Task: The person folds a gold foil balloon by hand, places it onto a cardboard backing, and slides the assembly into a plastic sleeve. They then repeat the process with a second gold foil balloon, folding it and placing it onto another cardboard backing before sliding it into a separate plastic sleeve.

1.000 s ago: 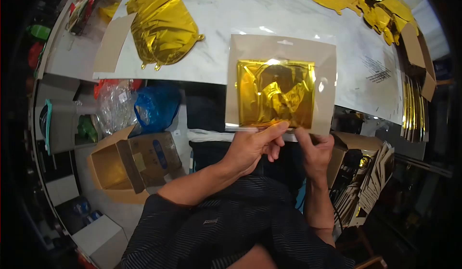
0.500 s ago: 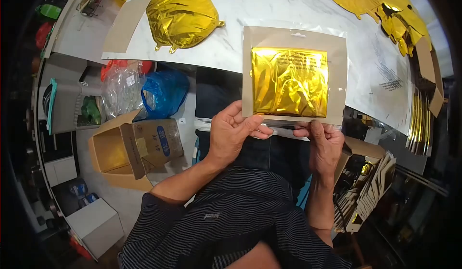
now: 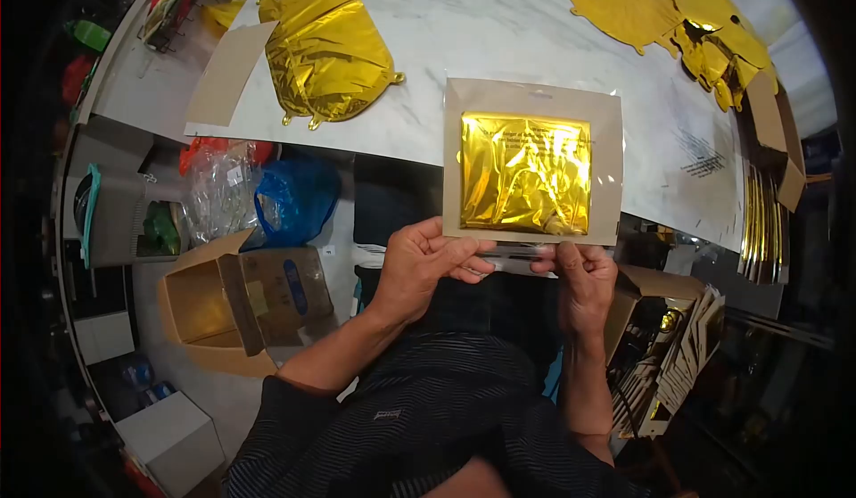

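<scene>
A folded gold foil balloon (image 3: 526,177) lies against a brown cardboard backing (image 3: 453,168) inside a clear plastic sleeve (image 3: 535,84), with small print across its upper part. My left hand (image 3: 428,271) pinches the sleeve's lower edge near its left corner, fingers closed. At the lower right, my right hand (image 3: 584,284) grips the same edge between thumb and fingers; its fingertips are slightly blurred. The packet is held up in front of the counter's near edge, print side towards me.
On the marble counter (image 3: 428,43) lie a flat gold foil balloon (image 3: 330,61), a cardboard sheet (image 3: 230,74) and more gold foil (image 3: 624,3). Filled packets (image 3: 762,230) stand at right. Below are an open carton (image 3: 205,302), a blue bag (image 3: 299,199) and a box of packets (image 3: 664,355).
The whole view has shifted, with the counter's edge and floor items now lower. The packet sits slightly lower and tilts a little differently; both hands still grip its bottom edge.
</scene>
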A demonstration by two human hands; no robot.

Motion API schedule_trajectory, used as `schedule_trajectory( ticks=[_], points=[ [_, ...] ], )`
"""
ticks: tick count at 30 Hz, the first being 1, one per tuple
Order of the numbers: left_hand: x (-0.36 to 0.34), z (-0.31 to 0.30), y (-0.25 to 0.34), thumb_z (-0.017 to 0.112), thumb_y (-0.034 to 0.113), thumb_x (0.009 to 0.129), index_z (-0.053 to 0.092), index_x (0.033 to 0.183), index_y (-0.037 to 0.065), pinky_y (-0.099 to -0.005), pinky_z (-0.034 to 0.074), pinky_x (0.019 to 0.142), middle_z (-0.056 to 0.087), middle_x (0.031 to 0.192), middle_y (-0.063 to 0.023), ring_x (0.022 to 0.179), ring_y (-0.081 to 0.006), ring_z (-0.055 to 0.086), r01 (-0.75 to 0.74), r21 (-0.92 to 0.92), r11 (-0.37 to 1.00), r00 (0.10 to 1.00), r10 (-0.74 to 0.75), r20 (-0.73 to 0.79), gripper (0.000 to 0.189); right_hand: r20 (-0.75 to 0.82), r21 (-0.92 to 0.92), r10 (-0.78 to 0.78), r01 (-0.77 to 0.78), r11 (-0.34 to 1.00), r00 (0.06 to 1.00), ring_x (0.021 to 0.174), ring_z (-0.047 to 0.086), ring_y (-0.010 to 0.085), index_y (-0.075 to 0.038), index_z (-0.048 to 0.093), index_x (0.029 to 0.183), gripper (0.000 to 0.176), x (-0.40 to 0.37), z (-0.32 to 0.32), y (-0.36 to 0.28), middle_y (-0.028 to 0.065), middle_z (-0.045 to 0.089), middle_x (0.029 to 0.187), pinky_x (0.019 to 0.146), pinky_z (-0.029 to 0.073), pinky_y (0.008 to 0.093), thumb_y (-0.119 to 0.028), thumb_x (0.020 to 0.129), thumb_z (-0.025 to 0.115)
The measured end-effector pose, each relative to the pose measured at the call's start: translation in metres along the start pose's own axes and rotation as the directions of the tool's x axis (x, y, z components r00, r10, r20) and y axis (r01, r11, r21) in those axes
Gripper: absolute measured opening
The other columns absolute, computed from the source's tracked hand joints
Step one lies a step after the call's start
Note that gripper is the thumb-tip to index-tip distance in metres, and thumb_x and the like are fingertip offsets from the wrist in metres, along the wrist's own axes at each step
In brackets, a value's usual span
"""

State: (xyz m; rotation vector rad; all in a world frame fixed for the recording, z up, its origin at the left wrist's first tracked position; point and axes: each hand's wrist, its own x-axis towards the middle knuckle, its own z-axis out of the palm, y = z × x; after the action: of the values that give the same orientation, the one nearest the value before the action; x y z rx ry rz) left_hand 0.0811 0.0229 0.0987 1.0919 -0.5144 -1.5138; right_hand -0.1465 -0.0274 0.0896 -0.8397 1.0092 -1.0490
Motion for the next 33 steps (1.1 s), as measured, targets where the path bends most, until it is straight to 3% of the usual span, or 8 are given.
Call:
schedule_trajectory(
  ticks=[3, 13, 21, 25, 28, 30, 32, 33],
  points=[
    [0.0, -0.005, 0.001, 0.07, 0.015, 0.106, 0.071, 0.119, -0.007, -0.0282, 0.064, 0.069, 0.079, 0.109, -0.02, 0.084, -0.0221, 0.079, 0.039, 0.057, 0.998, 0.999, -0.041, 0.035, 0.026, -0.001, -0.004, -0.053, 0.053, 0.999, 0.999, 0.075, 0.077, 0.0226, 0.009, 0.074, 0.109, 0.024, -0.001, -0.006, 0.008, 0.0201, 0.08, 0.096, 0.078, 0.063, 0.0336, -0.015, 0.106, 0.071],
    [-0.004, 0.002, 0.003, 0.072, 0.018, 0.104, 0.072, 0.106, -0.003, -0.023, 0.053, 0.05, 0.079, 0.087, -0.0144, 0.06, -0.0152, 0.071, 0.021, 0.055, 0.998, 1.0, -0.022, 0.009, 0.021, -0.023, 0.11, -0.088, 0.09, 0.99, 0.996, 0.07, 0.072, 0.0182, 0.002, 0.071, 0.103, 0.021, -0.003, -0.003, 0.02, 0.0148, 0.078, 0.089, 0.074, 0.06, 0.0319, -0.019, 0.106, 0.071],
    [0.002, 0.003, 0.011, 0.074, 0.02, 0.103, 0.074, 0.102, -0.001, -0.0202, 0.046, 0.046, 0.075, 0.077, -0.0082, 0.055, -0.0086, 0.065, 0.061, 0.092, 0.994, 0.998, -0.062, 0.012, 0.022, 0.068, 0.19, -0.035, 0.021, 0.982, 0.997, 0.094, 0.079, 0.0281, 0.008, 0.071, 0.117, 0.034, 0.0, 0.006, 0.021, 0.0177, 0.078, 0.103, 0.092, 0.065, 0.0428, -0.023, 0.103, 0.075],
    [0.009, 0.002, 0.031, 0.073, 0.02, 0.103, 0.074, 0.109, -0.003, -0.0218, 0.048, 0.047, 0.074, 0.074, -0.0081, 0.055, -0.0111, 0.066, 0.154, 0.142, 0.978, 0.985, -0.163, 0.058, 0.023, 0.073, 0.233, 0.026, -0.043, 0.971, 0.997, 0.095, 0.08, 0.0299, 0.009, 0.072, 0.116, 0.029, 0.004, 0.013, 0.017, 0.0201, 0.078, 0.106, 0.09, 0.066, 0.0437, -0.017, 0.105, 0.072],
    [0.015, -0.008, 0.088, 0.072, 0.02, 0.103, 0.075, 0.112, -0.004, -0.0253, 0.055, 0.058, 0.078, 0.084, -0.0093, 0.07, -0.0132, 0.073, 0.266, 0.64, 0.721, 0.847, -0.492, 0.203, 0.025, 0.046, 0.23, 0.084, -0.093, 0.969, 0.995, 0.096, 0.079, 0.0292, 0.016, 0.073, 0.11, 0.024, 0.009, 0.014, 0.005, 0.0235, 0.078, 0.104, 0.092, 0.064, 0.0382, -0.007, 0.106, 0.066],
    [0.022, -0.01, 0.135, 0.07, 0.018, 0.104, 0.076, 0.103, -0.001, -0.0251, 0.056, 0.06, 0.078, 0.087, -0.0084, 0.069, -0.0113, 0.071, 0.161, 0.757, 0.633, 0.912, -0.388, 0.13, 0.02, 0.06, 0.181, 0.067, -0.077, 0.98, 0.996, 0.095, 0.079, 0.0286, 0.015, 0.073, 0.11, 0.023, 0.013, 0.01, 0.003, 0.0235, 0.078, 0.104, 0.092, 0.064, 0.0371, -0.005, 0.106, 0.064],
    [0.044, 0.0, 0.17, 0.069, 0.019, 0.104, 0.077, 0.099, -0.001, -0.027, 0.053, 0.066, 0.075, 0.081, -0.0049, 0.072, -0.0078, 0.066, 0.013, 0.878, 0.479, 0.994, -0.098, 0.038, 0.023, 0.077, 0.12, 0.057, -0.066, 0.991, 0.995, 0.095, 0.079, 0.0281, 0.015, 0.073, 0.11, 0.022, 0.017, 0.004, 0.004, 0.0235, 0.079, 0.104, 0.091, 0.064, 0.036, -0.004, 0.106, 0.063],
    [0.059, 0.01, 0.178, 0.07, 0.019, 0.101, 0.076, 0.1, -0.003, -0.0295, 0.053, 0.07, 0.074, 0.08, -0.0079, 0.072, -0.0127, 0.067, -0.247, 0.918, 0.309, 0.964, 0.176, 0.2, 0.023, 0.082, 0.071, 0.046, -0.052, 0.996, 0.996, 0.092, 0.08, 0.0273, 0.013, 0.074, 0.11, 0.021, 0.019, 0.001, 0.005, 0.0211, 0.079, 0.101, 0.088, 0.065, 0.0372, -0.006, 0.106, 0.065]
  ],
)
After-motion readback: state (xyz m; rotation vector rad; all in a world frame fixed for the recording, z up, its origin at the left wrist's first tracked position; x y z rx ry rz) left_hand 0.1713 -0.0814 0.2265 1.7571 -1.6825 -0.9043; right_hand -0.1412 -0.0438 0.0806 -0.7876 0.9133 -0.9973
